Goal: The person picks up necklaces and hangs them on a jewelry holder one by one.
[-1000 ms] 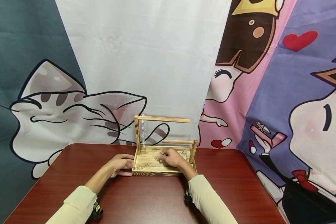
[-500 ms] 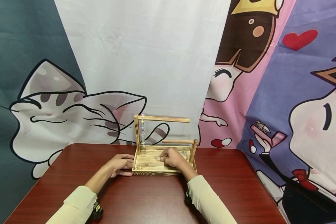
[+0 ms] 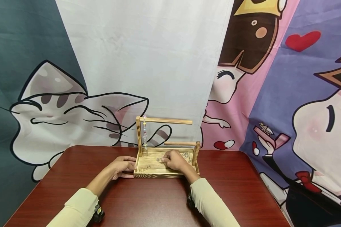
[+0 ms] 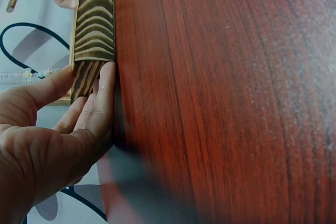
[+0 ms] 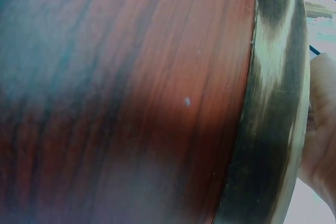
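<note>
A wooden jewelry stand (image 3: 153, 175) with a shallow tray base sits on the table. My left hand (image 3: 123, 166) holds its left end; in the left wrist view the thumb is at the upper rim and the straight fingers (image 4: 105, 90) lie along the lower edge. Over the tray floor, my right hand (image 3: 174, 160) has thumb and fingertips together at a thin metallic chain (image 3: 158, 160), pinching it low. Much of that chain is hidden by the fingers. A strand of pastel beads (image 3: 145, 134) hangs from the upper bar. In the right wrist view the stand's wall partly covers the right hand (image 5: 323, 135).
More thin chains lie in the tray, one at the front left (image 3: 149, 166) and a cluster at the back right (image 3: 186, 155). An upper bar (image 3: 170, 121) and a shorter lower bar (image 3: 180, 143) overhang the tray. The table (image 3: 147, 201) is reddish-brown; a cartoon-printed cloth (image 3: 170, 63) hangs behind.
My right fingertips have shifted slightly right over the tray, with the small chain still at them. The left hand and the stand stay where they were.
</note>
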`<state>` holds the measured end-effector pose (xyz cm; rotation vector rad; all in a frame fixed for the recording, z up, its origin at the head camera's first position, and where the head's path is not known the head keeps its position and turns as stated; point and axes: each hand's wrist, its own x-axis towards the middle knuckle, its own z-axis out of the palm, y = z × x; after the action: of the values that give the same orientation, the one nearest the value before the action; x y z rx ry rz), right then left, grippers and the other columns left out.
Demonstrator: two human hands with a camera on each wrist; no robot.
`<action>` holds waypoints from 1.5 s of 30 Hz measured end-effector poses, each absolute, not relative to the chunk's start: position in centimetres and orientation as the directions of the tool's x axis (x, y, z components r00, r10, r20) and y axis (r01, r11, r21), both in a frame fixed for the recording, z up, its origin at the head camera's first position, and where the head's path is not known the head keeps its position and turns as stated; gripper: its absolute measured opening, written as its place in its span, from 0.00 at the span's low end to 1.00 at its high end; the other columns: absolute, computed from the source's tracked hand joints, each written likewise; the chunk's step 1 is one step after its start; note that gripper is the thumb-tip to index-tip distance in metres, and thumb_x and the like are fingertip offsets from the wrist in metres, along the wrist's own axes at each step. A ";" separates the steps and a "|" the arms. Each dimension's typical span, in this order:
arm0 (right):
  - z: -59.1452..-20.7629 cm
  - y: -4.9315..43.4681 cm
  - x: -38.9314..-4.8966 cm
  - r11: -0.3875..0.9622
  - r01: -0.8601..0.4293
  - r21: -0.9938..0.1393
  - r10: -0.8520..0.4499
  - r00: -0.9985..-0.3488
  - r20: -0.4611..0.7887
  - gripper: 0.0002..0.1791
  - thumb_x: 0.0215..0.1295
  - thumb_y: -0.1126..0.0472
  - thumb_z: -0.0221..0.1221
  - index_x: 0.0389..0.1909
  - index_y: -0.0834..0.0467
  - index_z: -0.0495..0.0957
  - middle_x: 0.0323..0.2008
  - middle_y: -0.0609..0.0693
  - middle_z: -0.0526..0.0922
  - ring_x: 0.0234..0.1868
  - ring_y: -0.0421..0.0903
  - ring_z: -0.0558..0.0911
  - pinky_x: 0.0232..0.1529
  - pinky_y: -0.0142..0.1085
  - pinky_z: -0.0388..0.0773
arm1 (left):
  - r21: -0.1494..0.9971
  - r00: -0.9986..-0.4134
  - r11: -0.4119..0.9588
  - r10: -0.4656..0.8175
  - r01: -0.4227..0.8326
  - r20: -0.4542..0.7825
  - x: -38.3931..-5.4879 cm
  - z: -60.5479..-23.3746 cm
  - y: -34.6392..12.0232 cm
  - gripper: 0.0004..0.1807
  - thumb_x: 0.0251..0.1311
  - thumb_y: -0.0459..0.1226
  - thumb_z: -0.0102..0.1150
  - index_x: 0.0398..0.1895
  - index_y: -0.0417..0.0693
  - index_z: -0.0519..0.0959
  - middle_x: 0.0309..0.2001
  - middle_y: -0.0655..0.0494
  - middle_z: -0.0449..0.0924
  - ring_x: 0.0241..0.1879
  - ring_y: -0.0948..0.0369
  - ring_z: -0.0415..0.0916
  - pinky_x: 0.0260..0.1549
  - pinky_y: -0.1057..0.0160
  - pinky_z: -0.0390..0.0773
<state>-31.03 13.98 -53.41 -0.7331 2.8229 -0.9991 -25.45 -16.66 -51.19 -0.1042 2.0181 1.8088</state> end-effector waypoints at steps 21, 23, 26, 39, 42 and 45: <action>-51.8 15.1 -30.2 0.284 -0.010 -0.959 -0.353 -0.931 -0.095 0.16 0.82 0.55 0.66 0.50 0.66 0.91 0.42 0.56 0.97 0.51 0.45 0.92 0.58 0.38 0.89 | 0.931 -0.906 0.145 0.224 -0.334 -0.360 -25.7 -51.3 -16.8 0.35 0.70 0.23 0.61 0.80 0.27 0.67 0.75 0.26 0.72 0.50 0.55 0.88 0.49 0.45 0.95; -51.4 15.2 -30.1 0.263 -0.002 -0.965 -0.362 -0.927 -0.097 0.16 0.82 0.56 0.66 0.52 0.67 0.90 0.43 0.56 0.97 0.54 0.45 0.92 0.65 0.41 0.88 | 0.932 -0.905 0.142 0.228 -0.333 -0.359 -25.7 -51.3 -16.8 0.35 0.70 0.23 0.61 0.80 0.27 0.67 0.75 0.26 0.72 0.50 0.55 0.88 0.49 0.45 0.96; -50.8 15.4 -29.8 0.183 0.051 -0.982 -0.392 -0.912 -0.121 0.15 0.83 0.60 0.65 0.56 0.68 0.88 0.44 0.54 0.97 0.53 0.44 0.93 0.71 0.47 0.88 | 0.933 -0.906 0.138 0.229 -0.333 -0.357 -25.6 -51.4 -16.9 0.35 0.70 0.23 0.61 0.80 0.27 0.67 0.75 0.26 0.72 0.49 0.55 0.88 0.49 0.45 0.95; -49.1 15.5 -28.8 -0.019 0.163 -0.986 -0.429 -0.893 -0.139 0.17 0.82 0.67 0.62 0.64 0.72 0.83 0.40 0.43 0.97 0.25 0.34 0.69 0.29 0.26 0.70 | 0.933 -0.904 0.132 0.236 -0.334 -0.357 -25.7 -51.5 -17.0 0.35 0.70 0.23 0.62 0.80 0.26 0.66 0.75 0.26 0.73 0.49 0.55 0.88 0.48 0.45 0.96; -48.7 15.4 -28.7 -0.039 0.147 -0.988 -0.421 -0.899 -0.117 0.18 0.82 0.67 0.62 0.64 0.74 0.82 0.40 0.43 0.97 0.27 0.33 0.71 0.28 0.23 0.70 | 0.934 -0.904 0.132 0.238 -0.333 -0.356 -25.7 -51.5 -17.0 0.35 0.70 0.23 0.62 0.80 0.26 0.66 0.74 0.26 0.74 0.49 0.55 0.88 0.49 0.46 0.96; -48.3 15.2 -28.6 -0.065 0.125 -0.990 -0.413 -0.907 -0.088 0.13 0.83 0.68 0.62 0.60 0.68 0.86 0.39 0.42 0.97 0.26 0.32 0.71 0.26 0.22 0.66 | 0.934 -0.904 0.131 0.237 -0.333 -0.356 -25.7 -51.5 -17.0 0.35 0.70 0.23 0.62 0.80 0.26 0.67 0.74 0.27 0.74 0.49 0.55 0.88 0.49 0.46 0.96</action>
<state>-28.57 15.18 -48.26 -0.3076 1.8526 -2.0310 -25.69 -16.98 -51.53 -0.0922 1.9947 1.8244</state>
